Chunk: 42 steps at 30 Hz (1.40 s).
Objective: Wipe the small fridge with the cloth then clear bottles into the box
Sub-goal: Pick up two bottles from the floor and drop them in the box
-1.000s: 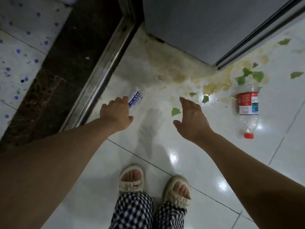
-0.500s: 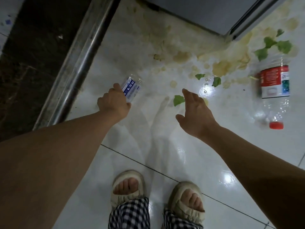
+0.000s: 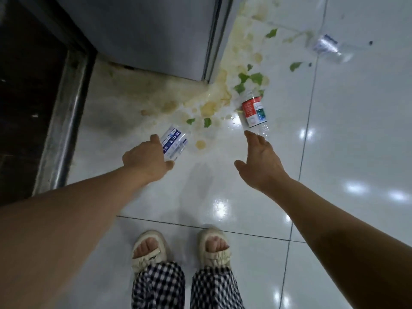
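Head view, looking straight down at a glossy white tiled floor [image 3: 356, 130].

Left hand [image 3: 146, 160]: curled round the lower end of a clear plastic bottle with a blue-and-white label [image 3: 175, 141]. The bottle lies tilted, far end pointing up-left. My guess is it is being gathered for the box. Whether it is lifted or resting on the tile, I cannot tell.

Right hand [image 3: 262, 162]: fingers straight and spread, holding nothing. Its fingertips sit just beside the near end of a clear plastic bottle with a red-and-white label [image 3: 254, 111] lying on its side. Probably the next pickup, with the reach lined up along the bottle's length.

Third bottle, clear with a bluish label [image 3: 326, 46], lies far right, well apart from both hands.

A yellowish dried spill [image 3: 214, 101] fans out from the near corner of the grey metal fridge cabinet [image 3: 145, 34]. Green leaf scraps [image 3: 249, 79] are scattered through it, which would explain bottles resting in the mess.

Hidden or unclear:
- The box is not in view, nor is the cloth.
- The fridge is cut off at the top, so its wiped state is not judgeable.
- The red-label bottle's cap is behind the right hand.
- Label print is too blurred to read.
- The far-right bottle is smeared by motion.

Near edge: cream sandals [image 3: 149, 253] and checked trousers [image 3: 160, 286].
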{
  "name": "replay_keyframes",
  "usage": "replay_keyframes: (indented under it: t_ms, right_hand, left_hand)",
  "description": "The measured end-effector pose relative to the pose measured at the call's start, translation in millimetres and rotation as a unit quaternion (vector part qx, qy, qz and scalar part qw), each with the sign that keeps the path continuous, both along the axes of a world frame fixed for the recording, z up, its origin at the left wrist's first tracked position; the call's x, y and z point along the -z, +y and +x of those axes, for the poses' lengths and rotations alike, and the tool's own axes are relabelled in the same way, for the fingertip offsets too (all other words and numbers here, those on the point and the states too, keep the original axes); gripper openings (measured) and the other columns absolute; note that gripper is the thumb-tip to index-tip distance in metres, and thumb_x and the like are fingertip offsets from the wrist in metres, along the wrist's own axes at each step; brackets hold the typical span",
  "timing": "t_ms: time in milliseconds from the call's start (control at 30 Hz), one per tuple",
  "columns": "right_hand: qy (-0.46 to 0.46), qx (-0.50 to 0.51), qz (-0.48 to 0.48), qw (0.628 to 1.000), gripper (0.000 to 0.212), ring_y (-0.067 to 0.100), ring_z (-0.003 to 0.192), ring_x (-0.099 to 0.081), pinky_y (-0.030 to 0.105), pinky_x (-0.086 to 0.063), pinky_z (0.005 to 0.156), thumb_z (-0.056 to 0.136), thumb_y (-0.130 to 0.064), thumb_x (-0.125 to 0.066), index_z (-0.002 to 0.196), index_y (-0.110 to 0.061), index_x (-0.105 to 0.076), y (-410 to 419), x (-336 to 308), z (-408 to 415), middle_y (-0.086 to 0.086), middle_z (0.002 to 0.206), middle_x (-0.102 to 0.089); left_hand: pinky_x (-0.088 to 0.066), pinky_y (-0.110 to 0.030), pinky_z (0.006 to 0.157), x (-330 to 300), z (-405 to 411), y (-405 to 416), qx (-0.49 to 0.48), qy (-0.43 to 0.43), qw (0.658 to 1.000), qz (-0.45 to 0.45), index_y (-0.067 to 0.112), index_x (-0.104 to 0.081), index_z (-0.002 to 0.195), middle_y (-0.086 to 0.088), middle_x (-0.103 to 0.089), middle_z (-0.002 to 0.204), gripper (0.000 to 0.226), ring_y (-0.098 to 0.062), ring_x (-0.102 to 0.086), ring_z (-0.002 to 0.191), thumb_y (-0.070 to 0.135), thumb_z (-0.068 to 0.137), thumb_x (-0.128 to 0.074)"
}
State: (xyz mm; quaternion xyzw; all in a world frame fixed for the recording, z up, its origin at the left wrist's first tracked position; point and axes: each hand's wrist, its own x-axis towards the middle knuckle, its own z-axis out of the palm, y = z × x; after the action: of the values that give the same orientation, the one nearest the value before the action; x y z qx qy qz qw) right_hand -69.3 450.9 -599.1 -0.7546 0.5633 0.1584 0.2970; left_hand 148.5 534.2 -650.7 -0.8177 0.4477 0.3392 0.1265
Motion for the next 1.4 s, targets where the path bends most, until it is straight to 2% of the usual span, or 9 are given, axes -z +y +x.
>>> replay_keyframes:
  t_ms: [233,367,633,800,1067,1133,1233,1333,1400]
  right_hand:
    - [0.013,0.041,-0.008,0.999,0.07,0.03,0.128,-0.038,0.039,-0.038,0.1,0.088,-0.02,-0.062,0.146,-0.01,-0.023,-53,-22,-78,0.012,0.144,-0.038]
    - [-0.002,0.033,-0.001,0.999,0.068,0.031,0.13,-0.037,0.04,-0.037,0.102,0.09,-0.019,-0.06,0.146,-0.01,-0.023,-87,-3,-109,0.013,0.144,-0.037]
    - [-0.015,0.014,0.051,0.998,0.062,0.032,0.124,-0.043,0.041,-0.04,0.098,0.091,-0.022,-0.058,0.143,-0.009,-0.026,-110,66,-136,0.015,0.14,-0.043]
    - [-0.021,0.023,0.061,0.998,0.069,0.034,0.122,-0.045,0.042,-0.041,0.096,0.091,-0.028,-0.06,0.144,-0.011,-0.02,-114,127,-128,0.016,0.137,-0.043]
    - [-0.026,0.089,-0.004,0.996,0.095,0.031,0.13,-0.037,0.047,-0.038,0.1,0.082,-0.044,-0.069,0.149,-0.013,-0.008,-132,200,-88,0.012,0.143,-0.036]
    - [-0.021,0.115,-0.006,0.993,0.094,0.03,0.127,-0.04,0.045,-0.04,0.097,0.081,-0.044,-0.07,0.147,-0.013,-0.012,-135,211,-84,0.012,0.14,-0.039]
    - [-0.024,0.14,-0.002,0.99,0.079,0.028,0.117,-0.045,0.041,-0.044,0.088,0.08,-0.04,-0.073,0.138,-0.012,-0.026,-134,219,-83,0.011,0.13,-0.046]
    - [-0.025,0.154,0.004,0.988,0.074,0.027,0.112,-0.046,0.043,-0.051,0.086,0.08,-0.04,-0.073,0.134,-0.011,-0.031,-130,210,-88,0.011,0.126,-0.046]
    - [-0.026,0.156,-0.006,0.987,0.071,0.028,0.112,-0.046,0.038,-0.048,0.084,0.081,-0.039,-0.072,0.132,-0.011,-0.032,-126,195,-95,0.011,0.125,-0.047]
  left_hand:
    - [-0.035,-0.027,0.056,-35,-73,-48,0.051,0.006,0.999,0.009,0.014,-0.036,0.109,-0.003,-0.058,0.095,0.055,-0.024,-0.052,0.073,0.053,0.079,-0.06]
    - [-0.037,-0.026,0.053,-30,-108,-77,0.02,-0.005,1.0,0.006,0.015,-0.037,0.11,-0.001,-0.059,0.09,0.054,-0.023,-0.055,0.07,0.052,0.079,-0.061]
    - [-0.044,-0.031,0.067,11,-162,-109,-0.031,0.013,0.999,-0.015,0.009,-0.037,0.119,-0.012,-0.062,0.111,0.063,-0.032,-0.061,0.095,0.051,0.079,-0.063]
    - [-0.045,-0.034,0.07,58,-161,-112,-0.043,-0.011,0.998,-0.033,0.008,-0.034,0.128,-0.014,-0.06,0.114,0.069,-0.034,-0.06,0.098,0.049,0.08,-0.063]
    - [-0.043,-0.037,0.071,118,-139,-121,-0.063,-0.03,0.994,-0.088,0.009,-0.036,0.119,-0.016,-0.059,0.112,0.066,-0.036,-0.059,0.096,0.05,0.077,-0.066]
    - [-0.042,-0.036,0.07,127,-135,-121,-0.057,-0.034,0.994,-0.092,0.01,-0.035,0.12,-0.015,-0.058,0.112,0.066,-0.036,-0.059,0.096,0.05,0.077,-0.066]
    - [-0.04,-0.035,0.069,133,-130,-120,-0.048,-0.032,0.994,-0.092,0.011,-0.035,0.12,-0.015,-0.059,0.112,0.067,-0.035,-0.059,0.096,0.05,0.077,-0.066]
    - [-0.04,-0.033,0.068,126,-129,-119,-0.04,-0.031,0.995,-0.087,0.011,-0.035,0.12,-0.014,-0.059,0.112,0.067,-0.034,-0.06,0.094,0.051,0.076,-0.066]
    - [-0.04,-0.033,0.068,113,-131,-120,-0.035,-0.026,0.996,-0.083,0.012,-0.035,0.119,-0.013,-0.06,0.112,0.066,-0.033,-0.06,0.092,0.051,0.076,-0.066]
